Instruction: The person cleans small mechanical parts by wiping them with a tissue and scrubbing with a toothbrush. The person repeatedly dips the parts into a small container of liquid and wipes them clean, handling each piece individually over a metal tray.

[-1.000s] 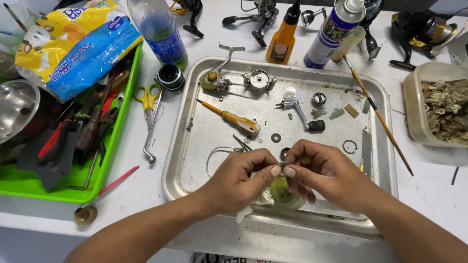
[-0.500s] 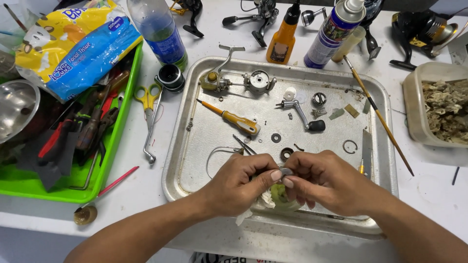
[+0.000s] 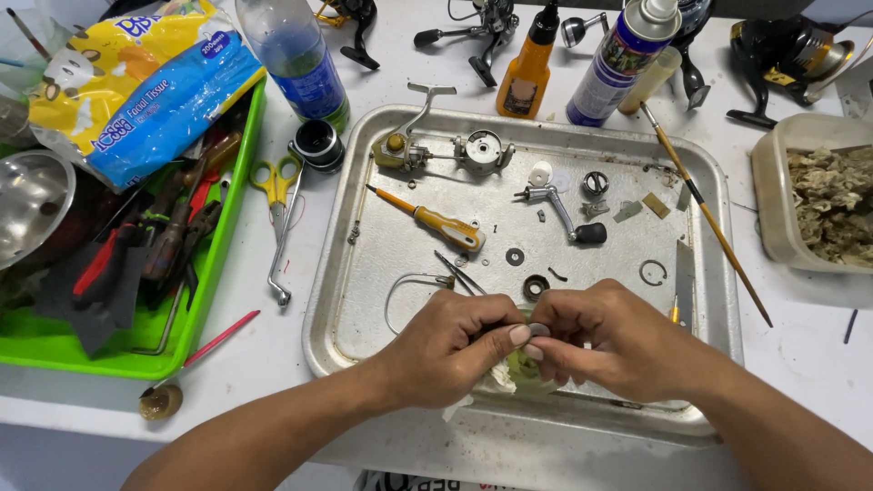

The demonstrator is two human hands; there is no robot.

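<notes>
I see both hands meeting over the near edge of the metal tray [image 3: 718, 209]. My left hand [image 3: 450, 350] and right hand [image 3: 618, 341] pinch a small greenish part [image 3: 521, 365] between thumbs and fingertips, mostly hidden. A screwdriver [image 3: 427, 218] lies farther in on the tray; scissors [image 3: 275, 186] sit just left of it.

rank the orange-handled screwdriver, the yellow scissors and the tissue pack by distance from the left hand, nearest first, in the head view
From the left hand:
1. Orange-handled screwdriver, inside the metal tray, just above the hand.
2. Yellow scissors, on the white table left of the tray.
3. Tissue pack, far upper left, over the green bin.
</notes>
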